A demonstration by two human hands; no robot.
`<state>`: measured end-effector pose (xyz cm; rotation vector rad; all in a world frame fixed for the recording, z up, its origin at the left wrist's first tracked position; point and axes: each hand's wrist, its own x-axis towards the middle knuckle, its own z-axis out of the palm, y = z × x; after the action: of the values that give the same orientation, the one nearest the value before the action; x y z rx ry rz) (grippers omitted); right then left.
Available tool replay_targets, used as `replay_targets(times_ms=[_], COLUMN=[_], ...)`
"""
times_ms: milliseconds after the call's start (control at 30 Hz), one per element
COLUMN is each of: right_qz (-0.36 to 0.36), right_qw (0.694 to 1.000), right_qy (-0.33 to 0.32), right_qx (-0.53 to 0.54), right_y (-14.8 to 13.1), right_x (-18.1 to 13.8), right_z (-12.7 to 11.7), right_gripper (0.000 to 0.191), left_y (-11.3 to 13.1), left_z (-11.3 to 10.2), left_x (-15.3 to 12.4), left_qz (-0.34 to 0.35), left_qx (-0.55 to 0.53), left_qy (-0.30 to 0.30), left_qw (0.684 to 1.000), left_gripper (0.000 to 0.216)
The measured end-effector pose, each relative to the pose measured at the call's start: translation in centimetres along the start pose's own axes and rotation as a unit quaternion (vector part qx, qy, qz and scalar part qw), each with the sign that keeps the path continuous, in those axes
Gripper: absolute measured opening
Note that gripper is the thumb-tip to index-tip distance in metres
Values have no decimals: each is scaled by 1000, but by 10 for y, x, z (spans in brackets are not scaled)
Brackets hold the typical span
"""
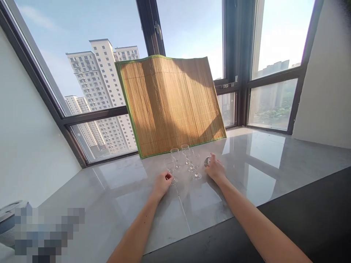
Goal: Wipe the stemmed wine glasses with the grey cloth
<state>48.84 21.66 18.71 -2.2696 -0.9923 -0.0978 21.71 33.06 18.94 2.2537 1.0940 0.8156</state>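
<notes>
Several clear stemmed glasses [195,160] stand upright in a close group on the grey marble-look ledge. My left hand [162,185] is closed at the near-left side of the group, its fingertips at the stem and foot of the leftmost stemmed glass [169,166]. To the right of the glasses, my right hand [216,170] is closed around a small, round, silver-grey thing [207,161] close to the ledge surface. The fingers partly cover it, and its kind does not show.
Behind the glasses a bamboo mat [175,106] with green edging leans against the dark-framed window. The ledge [131,204] has its front edge near my forearms. A grey-and-white object [11,223], partly blurred out, sits at the lower left.
</notes>
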Motion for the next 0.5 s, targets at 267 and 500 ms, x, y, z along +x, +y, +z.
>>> replay_targets(times_ms=[267,500], right_qz=[35,-37], right_qw=[995,996], right_qy=[59,-52], right_qx=[-73,-68], right_y=[-2,2], right_x=[-6,-3], right_z=[4,-2], right_gripper=[79,77], left_y=[-9,9], left_z=[22,10], left_x=[6,-2], left_qz=[5,35], left_qx=[-121,-34], left_qy=[-10,5], left_qw=[993,999], left_gripper=[34,13])
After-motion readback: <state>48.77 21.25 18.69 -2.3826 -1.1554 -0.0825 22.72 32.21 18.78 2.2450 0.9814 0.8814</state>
